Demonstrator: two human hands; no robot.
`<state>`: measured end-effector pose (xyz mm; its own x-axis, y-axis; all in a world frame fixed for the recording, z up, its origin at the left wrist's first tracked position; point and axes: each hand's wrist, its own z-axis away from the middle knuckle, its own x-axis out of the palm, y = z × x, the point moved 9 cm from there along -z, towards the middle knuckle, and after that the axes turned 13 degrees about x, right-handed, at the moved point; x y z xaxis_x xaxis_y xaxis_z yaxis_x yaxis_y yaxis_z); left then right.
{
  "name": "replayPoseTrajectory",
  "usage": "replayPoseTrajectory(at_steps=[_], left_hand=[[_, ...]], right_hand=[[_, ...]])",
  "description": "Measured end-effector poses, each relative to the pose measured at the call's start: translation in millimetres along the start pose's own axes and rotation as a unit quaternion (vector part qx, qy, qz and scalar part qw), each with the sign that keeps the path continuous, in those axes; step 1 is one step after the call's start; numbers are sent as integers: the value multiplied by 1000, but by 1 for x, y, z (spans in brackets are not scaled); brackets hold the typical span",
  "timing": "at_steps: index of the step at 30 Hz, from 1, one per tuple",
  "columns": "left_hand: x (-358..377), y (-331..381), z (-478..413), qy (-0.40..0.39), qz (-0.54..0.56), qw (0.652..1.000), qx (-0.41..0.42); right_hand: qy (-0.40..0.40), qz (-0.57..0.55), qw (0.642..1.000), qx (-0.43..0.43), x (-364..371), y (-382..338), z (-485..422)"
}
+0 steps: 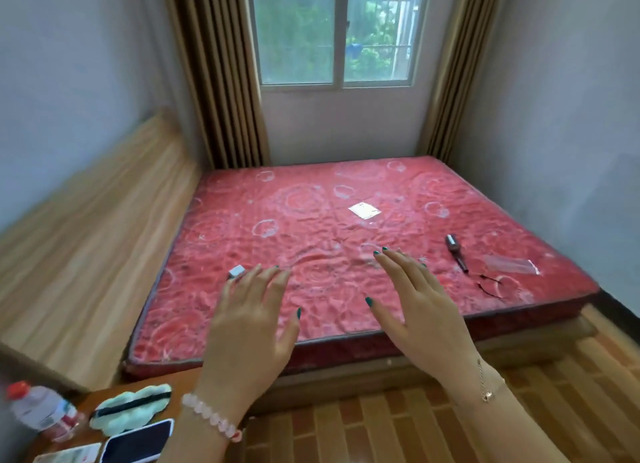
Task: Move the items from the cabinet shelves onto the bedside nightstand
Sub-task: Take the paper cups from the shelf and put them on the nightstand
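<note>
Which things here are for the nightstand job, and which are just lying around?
For the job: nightstand, water bottle, green cloud-shaped pad, phone.
Lying about, on the mattress: small grey box, white card, dark tube, clear bag.

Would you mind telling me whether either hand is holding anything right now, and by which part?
Nothing is held. The left hand and the right hand are both empty, fingers straight and spread, seen against the red mattress.
</note>
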<state>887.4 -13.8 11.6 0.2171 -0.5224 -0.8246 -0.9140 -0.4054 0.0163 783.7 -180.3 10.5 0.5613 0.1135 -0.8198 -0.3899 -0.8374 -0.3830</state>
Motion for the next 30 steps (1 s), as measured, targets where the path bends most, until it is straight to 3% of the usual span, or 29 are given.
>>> replayPoseTrajectory(at_steps=[15, 25, 30], left_hand=[[64, 336, -145, 54, 162, 957, 233], [103, 515, -212, 32, 269, 893, 360], [119, 596, -250, 57, 288, 856, 425]], right_hand=[[129, 119, 958, 227, -231, 280, 96], [201, 191, 894, 352, -346, 402, 167], [227, 228, 860, 395, -391, 459, 184]])
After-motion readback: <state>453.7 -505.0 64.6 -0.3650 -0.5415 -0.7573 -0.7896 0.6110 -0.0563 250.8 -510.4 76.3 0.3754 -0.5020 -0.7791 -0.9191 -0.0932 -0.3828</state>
